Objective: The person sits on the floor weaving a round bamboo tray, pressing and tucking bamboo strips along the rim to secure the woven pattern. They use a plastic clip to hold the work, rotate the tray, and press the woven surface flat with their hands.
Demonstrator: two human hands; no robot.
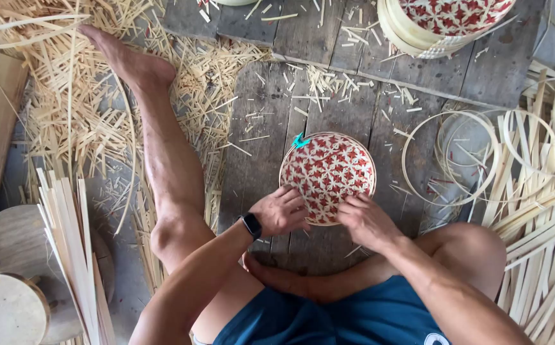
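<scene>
The near rim of a round woven tray (328,174) is gripped by both hands: the left hand (281,212) and right hand (366,220) are closed on it side by side, equally near. The tray lies flat on the plank floor (258,147), just beyond the hands. Red star patterning is shown, with a teal clip (300,140) at the far-left rim. Farther off, bamboo hoops (447,160) and strips (66,96) are scattered.

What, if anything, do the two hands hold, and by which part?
Both hands grip the round woven basket at its near rim: the left hand at the near-left edge, the right hand at the near-right edge. It rests on the plank floor.
</scene>
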